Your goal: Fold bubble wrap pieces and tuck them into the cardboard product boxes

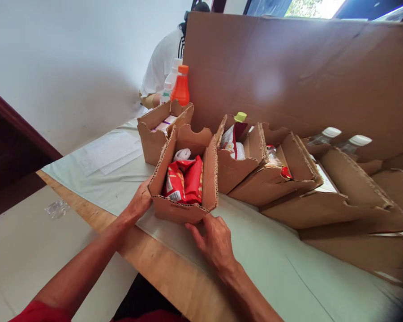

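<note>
Between my hands stands an open cardboard box [179, 213], tilted a little on the cloth-covered table. Inside it lie a red snack packet [192, 180] with a barcode and a rolled white cloth-like thing [182, 154]. My left hand [141, 199] grips the box's left side, its fingertips hidden behind the cardboard. At the front right corner, my right hand [215, 237] holds the box from below, with its thumb at the front and some fingers out of sight.
Behind the held box is another cardboard box [151, 141]. Several more, such as this box [233, 172], line the right side. A tall cardboard panel [289, 71] rises behind. An orange bottle [180, 87], clear plastic sleeves [110, 152] and a person in white [159, 60] are at the left.
</note>
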